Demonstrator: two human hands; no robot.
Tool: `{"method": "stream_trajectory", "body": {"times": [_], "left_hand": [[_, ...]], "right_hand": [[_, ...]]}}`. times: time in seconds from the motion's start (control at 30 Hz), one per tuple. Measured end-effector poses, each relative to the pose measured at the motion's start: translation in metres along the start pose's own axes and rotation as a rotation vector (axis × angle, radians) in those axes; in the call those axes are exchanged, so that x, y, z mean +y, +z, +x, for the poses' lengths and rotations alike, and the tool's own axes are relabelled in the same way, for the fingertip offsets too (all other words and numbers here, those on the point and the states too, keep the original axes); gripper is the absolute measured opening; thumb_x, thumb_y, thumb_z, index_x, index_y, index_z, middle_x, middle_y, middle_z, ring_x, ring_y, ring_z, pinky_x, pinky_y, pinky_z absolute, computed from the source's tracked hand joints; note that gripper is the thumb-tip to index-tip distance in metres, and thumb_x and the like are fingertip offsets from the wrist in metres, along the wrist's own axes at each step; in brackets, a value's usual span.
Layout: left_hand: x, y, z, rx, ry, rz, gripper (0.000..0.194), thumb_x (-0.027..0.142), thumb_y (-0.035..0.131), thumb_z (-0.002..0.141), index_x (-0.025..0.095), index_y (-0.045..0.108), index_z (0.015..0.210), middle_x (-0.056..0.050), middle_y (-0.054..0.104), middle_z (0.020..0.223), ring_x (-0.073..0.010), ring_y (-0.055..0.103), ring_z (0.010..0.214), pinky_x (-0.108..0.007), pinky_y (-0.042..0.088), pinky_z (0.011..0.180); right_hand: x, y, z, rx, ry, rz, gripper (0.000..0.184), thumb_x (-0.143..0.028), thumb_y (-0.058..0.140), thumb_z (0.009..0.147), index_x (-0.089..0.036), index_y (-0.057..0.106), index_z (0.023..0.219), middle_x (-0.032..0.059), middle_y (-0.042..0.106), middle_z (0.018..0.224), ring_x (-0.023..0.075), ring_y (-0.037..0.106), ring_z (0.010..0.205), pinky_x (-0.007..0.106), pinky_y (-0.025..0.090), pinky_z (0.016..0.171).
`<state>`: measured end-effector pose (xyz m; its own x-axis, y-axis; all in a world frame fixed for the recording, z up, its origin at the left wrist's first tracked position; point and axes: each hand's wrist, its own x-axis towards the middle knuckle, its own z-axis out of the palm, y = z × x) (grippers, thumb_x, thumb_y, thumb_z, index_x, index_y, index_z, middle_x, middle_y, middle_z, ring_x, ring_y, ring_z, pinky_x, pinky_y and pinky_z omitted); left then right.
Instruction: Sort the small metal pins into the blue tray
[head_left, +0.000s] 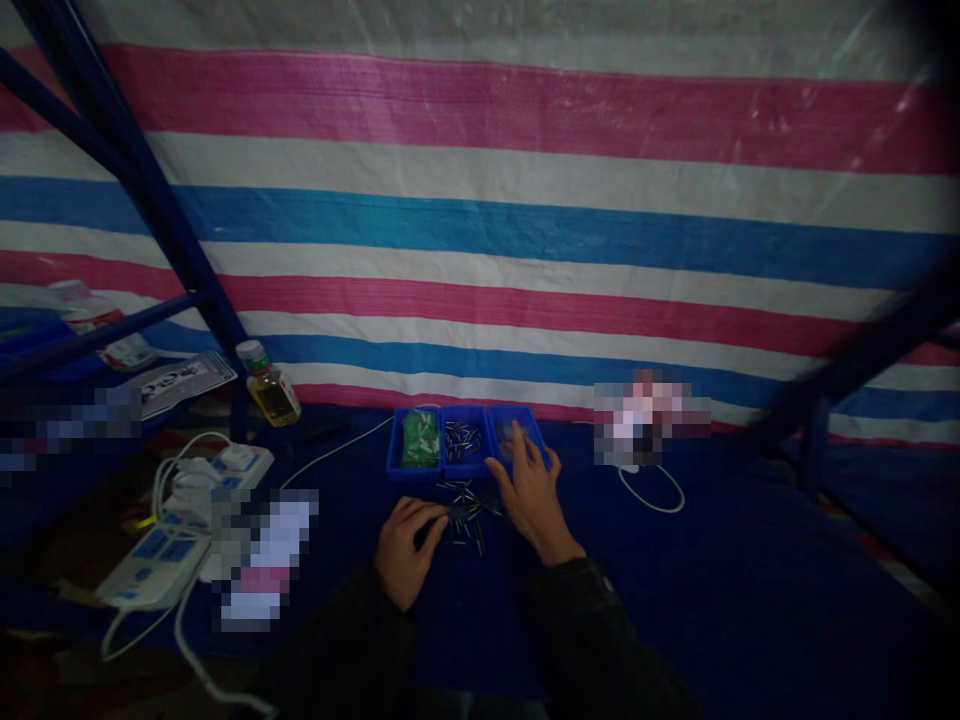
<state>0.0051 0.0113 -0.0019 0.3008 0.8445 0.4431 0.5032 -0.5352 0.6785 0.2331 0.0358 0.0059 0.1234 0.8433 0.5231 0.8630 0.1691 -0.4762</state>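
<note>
My left hand [409, 550] is low over the blue tabletop, thumb and forefinger closed at the edge of a loose pile of small dark metal pins [469, 500]. What sits between those fingertips is too small and dim to name. My right hand [536, 495] has its fingers apart and reaches over the right blue bin [536, 420], whose contents look greyish and are partly hidden by the fingers. Beside it, the middle blue bin [466, 465] holds more of the short pins. A green packet in clear plastic [421, 440] fills the left blue bin [393, 455].
To the left lie white power strips [154, 570] with plugs and cables, and a bottle of yellow liquid [271, 388]. A white cable loop [652, 490] lies at the right. Blue metal bars [150, 190] frame both sides before a striped sheet [525, 230]. Some patches are blurred out.
</note>
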Motion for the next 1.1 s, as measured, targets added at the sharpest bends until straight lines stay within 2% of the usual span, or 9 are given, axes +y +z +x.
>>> {"method": "stream_trajectory", "body": {"times": [0.07,0.13,0.23,0.33,0.43,0.53,0.73,0.93,1.1], "left_hand": [[-0.001,0.000,-0.001,0.026,-0.023,-0.053,0.015,0.027,0.063,0.096,0.023,0.076,0.102,-0.006,0.076,0.097,-0.0226,0.070,0.093,-0.037,0.057,0.085],[-0.003,0.000,-0.002,0.068,-0.058,-0.103,0.014,0.028,0.065,0.095,0.022,0.075,0.102,-0.006,0.077,0.098,-0.0216,0.072,0.090,-0.034,0.057,0.081],[-0.004,0.001,-0.005,0.116,-0.106,-0.165,0.017,0.028,0.067,0.093,0.021,0.070,0.108,-0.004,0.078,0.093,-0.0204,0.073,0.083,-0.032,0.056,0.078],[-0.003,0.000,-0.006,0.121,-0.105,-0.208,0.021,0.028,0.068,0.093,0.021,0.069,0.113,-0.004,0.077,0.090,-0.0199,0.073,0.081,-0.031,0.056,0.077],[0.002,-0.003,-0.005,0.049,-0.052,-0.225,0.017,0.028,0.063,0.095,0.021,0.075,0.105,-0.007,0.075,0.095,-0.0210,0.072,0.087,-0.032,0.057,0.081],[0.005,-0.007,-0.004,-0.039,-0.021,-0.221,0.025,0.025,0.057,0.098,0.024,0.077,0.112,-0.008,0.074,0.102,-0.0221,0.072,0.095,-0.033,0.058,0.086],[0.006,-0.008,-0.005,-0.118,0.068,-0.229,0.035,0.019,0.052,0.096,0.025,0.076,0.120,-0.009,0.074,0.108,-0.0242,0.069,0.103,-0.037,0.057,0.090],[0.014,-0.008,-0.004,-0.083,0.079,-0.146,0.017,0.028,0.067,0.092,0.023,0.082,0.099,-0.007,0.072,0.076,-0.0217,0.064,0.077,-0.033,0.054,0.069],[0.019,-0.010,-0.002,-0.024,0.094,-0.123,0.013,0.030,0.071,0.089,0.023,0.079,0.083,-0.008,0.072,0.087,-0.0243,0.063,0.088,-0.033,0.053,0.070]], "right_hand": [[-0.009,-0.008,-0.008,0.082,0.021,0.067,0.056,-0.049,0.042,0.105,-0.017,0.041,0.150,0.0139,0.071,0.119,0.0301,0.054,0.124,0.056,0.027,0.109],[-0.022,-0.016,-0.022,0.104,0.046,0.159,0.042,-0.046,0.045,0.104,-0.020,0.055,0.136,0.0116,0.072,0.112,0.0288,0.060,0.111,0.051,0.038,0.102],[-0.043,-0.019,-0.048,-0.020,0.003,0.341,0.028,-0.038,0.046,0.105,-0.023,0.067,0.116,0.0102,0.072,0.105,0.0262,0.064,0.099,0.041,0.049,0.089],[-0.058,-0.015,-0.068,-0.060,-0.023,0.454,0.025,-0.029,0.046,0.104,-0.025,0.069,0.112,0.0089,0.072,0.106,0.0249,0.066,0.100,0.040,0.052,0.089],[-0.062,-0.008,-0.078,-0.067,-0.033,0.522,0.031,-0.023,0.044,0.105,-0.027,0.069,0.121,0.0084,0.072,0.114,0.0238,0.067,0.106,0.039,0.054,0.093],[-0.057,-0.004,-0.082,-0.070,-0.010,0.559,0.032,-0.023,0.046,0.103,-0.027,0.069,0.125,0.0078,0.073,0.115,0.0232,0.069,0.107,0.039,0.056,0.096],[-0.052,-0.005,-0.086,0.023,0.063,0.547,0.018,-0.029,0.061,0.097,-0.026,0.076,0.106,0.0050,0.078,0.101,0.0227,0.075,0.092,0.036,0.060,0.086],[-0.059,-0.012,-0.087,0.010,0.020,0.574,0.019,-0.029,0.058,0.099,-0.024,0.075,0.092,0.0061,0.072,0.093,0.0214,0.070,0.088,0.033,0.057,0.081],[-0.064,-0.013,-0.089,0.008,0.016,0.596,0.017,-0.023,0.056,0.099,-0.023,0.070,0.090,0.0057,0.069,0.095,0.0200,0.068,0.089,0.030,0.055,0.080]]}}
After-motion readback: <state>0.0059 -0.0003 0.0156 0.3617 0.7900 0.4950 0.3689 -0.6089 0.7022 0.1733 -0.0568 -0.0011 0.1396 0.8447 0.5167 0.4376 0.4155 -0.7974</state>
